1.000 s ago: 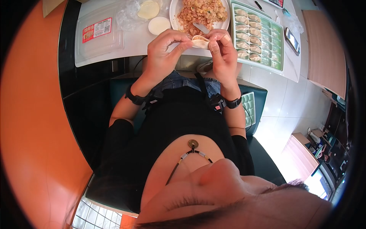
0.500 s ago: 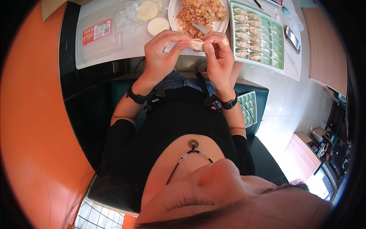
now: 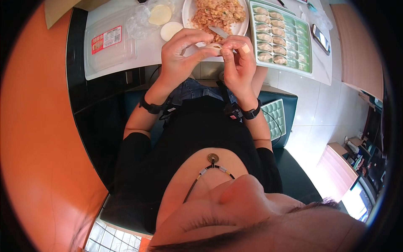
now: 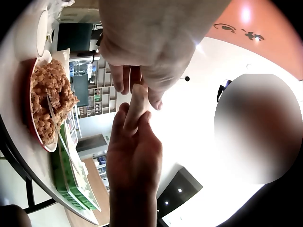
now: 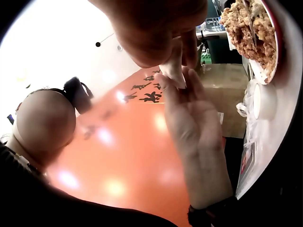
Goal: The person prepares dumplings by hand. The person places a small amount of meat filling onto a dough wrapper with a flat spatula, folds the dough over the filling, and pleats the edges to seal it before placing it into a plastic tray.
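Note:
Both hands hold one dumpling [image 3: 216,46] between them, near the table's front edge. My left hand [image 3: 180,52] pinches its left end with thumb and fingers, which cover much of it in the head view. At the other end my right hand [image 3: 239,59] pinches the dough between thumb and bent fingers; a plaster is on one finger. The left wrist view shows the pale folded dough [image 4: 136,108] between the two sets of fingertips. Just beyond the hands is a plate [image 3: 187,14] of minced filling [image 3: 218,14], with a metal blade [image 3: 218,31] lying in it.
Right of the plate stands a green tray [image 3: 303,44] with two rows of finished dumplings [image 3: 270,35]. Round wrappers [image 3: 160,14], a small white bowl [image 3: 171,30] and a clear plastic box [image 3: 111,54] lie to the left. A phone [image 3: 321,40] rests at the right edge.
The left fingers and thumb have moved right along the dumpling and now cover more of it. Both hands have shifted slightly in view; the dumpling's edge was more exposed earlier.

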Demonstrator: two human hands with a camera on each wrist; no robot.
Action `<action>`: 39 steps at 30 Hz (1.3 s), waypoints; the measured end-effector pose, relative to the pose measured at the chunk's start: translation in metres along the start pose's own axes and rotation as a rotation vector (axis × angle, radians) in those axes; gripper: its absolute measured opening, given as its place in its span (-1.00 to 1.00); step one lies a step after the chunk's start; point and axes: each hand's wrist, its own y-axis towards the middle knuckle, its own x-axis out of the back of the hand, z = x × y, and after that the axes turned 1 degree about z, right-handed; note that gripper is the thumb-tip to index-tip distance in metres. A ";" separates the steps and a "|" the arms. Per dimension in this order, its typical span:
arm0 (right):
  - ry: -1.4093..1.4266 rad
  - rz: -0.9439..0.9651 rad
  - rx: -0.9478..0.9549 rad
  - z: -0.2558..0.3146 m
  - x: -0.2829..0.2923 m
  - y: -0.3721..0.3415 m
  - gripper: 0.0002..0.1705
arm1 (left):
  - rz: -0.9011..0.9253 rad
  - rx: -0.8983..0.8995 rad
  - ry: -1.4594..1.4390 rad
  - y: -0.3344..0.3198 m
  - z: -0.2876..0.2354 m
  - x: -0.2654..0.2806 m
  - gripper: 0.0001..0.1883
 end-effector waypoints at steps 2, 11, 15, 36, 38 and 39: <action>-0.094 0.011 0.069 -0.001 0.003 0.000 -0.93 | -0.013 -0.001 -0.022 0.001 -0.001 -0.001 -0.81; 0.004 -0.015 -0.002 -0.002 0.002 -0.003 -0.90 | 0.053 -0.127 0.046 0.001 0.001 -0.001 -0.88; -0.137 0.016 0.082 -0.002 0.008 0.001 -0.88 | 0.095 -0.073 -0.011 0.002 -0.002 -0.005 -0.88; 0.117 -0.042 -0.198 -0.016 0.029 -0.009 -0.79 | 0.172 0.490 -0.515 0.001 0.014 -0.008 -0.75; 0.125 -0.053 -0.216 -0.015 0.028 -0.010 -0.81 | 0.192 0.464 -0.499 0.000 0.015 -0.009 -0.77; 0.110 -0.062 -0.178 -0.013 0.027 -0.009 -0.83 | 0.188 0.463 -0.494 -0.001 0.014 -0.010 -0.79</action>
